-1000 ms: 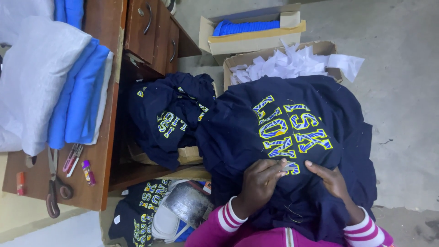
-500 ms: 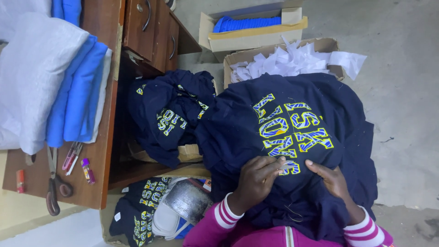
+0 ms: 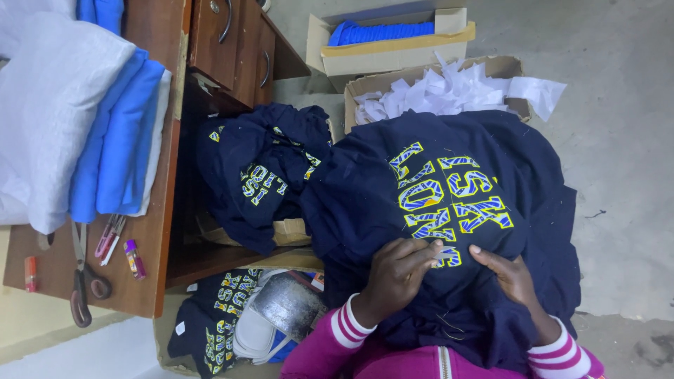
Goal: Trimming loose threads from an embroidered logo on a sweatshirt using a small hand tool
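A navy shirt [image 3: 379, 189] with yellow and blue patterned lettering lies spread over my lap. My left hand [image 3: 399, 275] rests on it at the lower edge of the lettering, fingers curled and pinching at a letter. My right hand [image 3: 511, 275] lies flat on the cloth just beside it, fingertips pointing toward the left hand. Both wrists show pink sleeves with white-striped cuffs.
A pile of similar navy shirts [image 3: 260, 175] fills a box to the left. A wooden desk [image 3: 151, 245] holds folded blue and white cloth [image 3: 105, 140], scissors [image 3: 83, 281] and small items. Two cardboard boxes hold white paper scraps [image 3: 449, 91] and blue cloth [image 3: 382, 31]. More shirts [image 3: 217, 323] lie below.
The hands have stayed on the lettering; the left fingers shifted only slightly. The view has barely moved.
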